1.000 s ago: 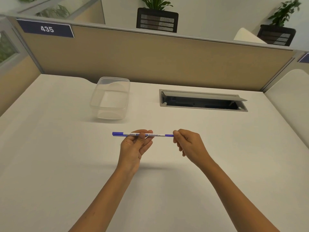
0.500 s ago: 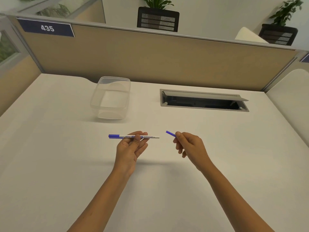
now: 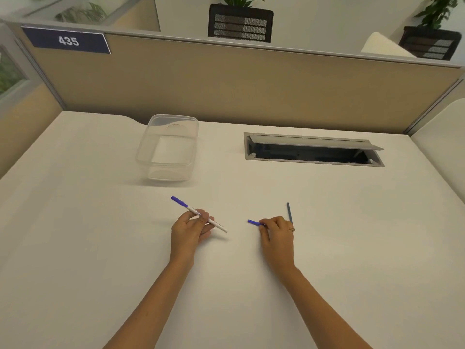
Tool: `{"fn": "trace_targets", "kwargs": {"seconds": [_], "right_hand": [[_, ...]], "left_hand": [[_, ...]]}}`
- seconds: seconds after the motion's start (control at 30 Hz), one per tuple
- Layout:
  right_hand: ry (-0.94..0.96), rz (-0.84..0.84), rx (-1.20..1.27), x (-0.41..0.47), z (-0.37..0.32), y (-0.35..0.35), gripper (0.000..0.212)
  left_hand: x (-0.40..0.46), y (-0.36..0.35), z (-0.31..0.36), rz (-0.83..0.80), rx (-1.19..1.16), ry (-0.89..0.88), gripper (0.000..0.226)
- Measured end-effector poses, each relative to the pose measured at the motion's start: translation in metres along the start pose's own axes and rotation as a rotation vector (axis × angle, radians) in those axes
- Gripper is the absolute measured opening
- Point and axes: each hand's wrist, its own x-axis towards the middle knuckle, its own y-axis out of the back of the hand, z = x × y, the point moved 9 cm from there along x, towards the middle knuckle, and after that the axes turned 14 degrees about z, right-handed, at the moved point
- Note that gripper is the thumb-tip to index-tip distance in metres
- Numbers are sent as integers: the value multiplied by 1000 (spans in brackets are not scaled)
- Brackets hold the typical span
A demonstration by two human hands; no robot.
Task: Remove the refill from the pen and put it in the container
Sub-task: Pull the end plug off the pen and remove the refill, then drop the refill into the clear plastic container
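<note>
Head view shows my left hand [image 3: 191, 229] pinching the pen [image 3: 198, 214] mid-barrel, its blue cap aimed at 10 o'clock and its open end at 4 o'clock. My right hand [image 3: 276, 234] is closed on a small blue end piece [image 3: 254, 222] poking out at 9 o'clock, while the thin refill [image 3: 289, 212] points to 12 o'clock just past its knuckles; I cannot tell whether the fingers hold it. At 11 o'clock from the pen, well apart, sits the clear container [image 3: 168, 147] on the desk [image 3: 100, 248].

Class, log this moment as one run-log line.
left hand: holds pen barrel | right hand: holds purple end piece, thin refill | container: empty | refill: not yet in
</note>
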Motion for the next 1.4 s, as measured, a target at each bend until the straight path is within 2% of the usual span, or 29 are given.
{"fn": "trace_targets", "kwargs": {"seconds": [0.17, 0.3, 0.37, 0.47, 0.53, 0.73, 0.8, 0.93, 1.03, 1.1, 1.2, 1.4], "right_hand": [[62, 39, -45, -2, -1, 0, 19], [84, 42, -51, -2, -5, 0, 31], [88, 36, -51, -3, -6, 0, 31], [76, 21, -64, -2, -4, -2, 26], [61, 11, -69, -3, -2, -3, 20], [72, 8, -77, -3, -1, -4, 16], [70, 6, -80, -3, -1, -4, 16], [82, 9, -76, -4, -2, -5, 26], [77, 5, -84, -3, -2, -6, 24], [74, 2, -89, -3, -1, -6, 21], [87, 12, -84, -2, -2, -5, 27], [94, 17, -86, -2, -1, -5, 29]], "left_hand": [[-2, -23, 29, -72, 247, -269, 12], [-21, -33, 63, -17, 229, -578, 11], [-26, -41, 67, -22, 322, -702, 12], [-18, -60, 45, -135, 630, -683, 13], [-15, -64, 36, -158, 705, -651, 15], [-31, -65, 78, -53, 495, -819, 20], [-28, -63, 75, -49, 480, -805, 17], [-14, -68, 32, -210, 740, -665, 13], [-15, -68, 30, -198, 739, -664, 13], [-16, -68, 41, -161, 676, -680, 14], [-14, -63, 57, -113, 461, -634, 12], [6, -32, 70, -10, 60, -355, 12]]}}
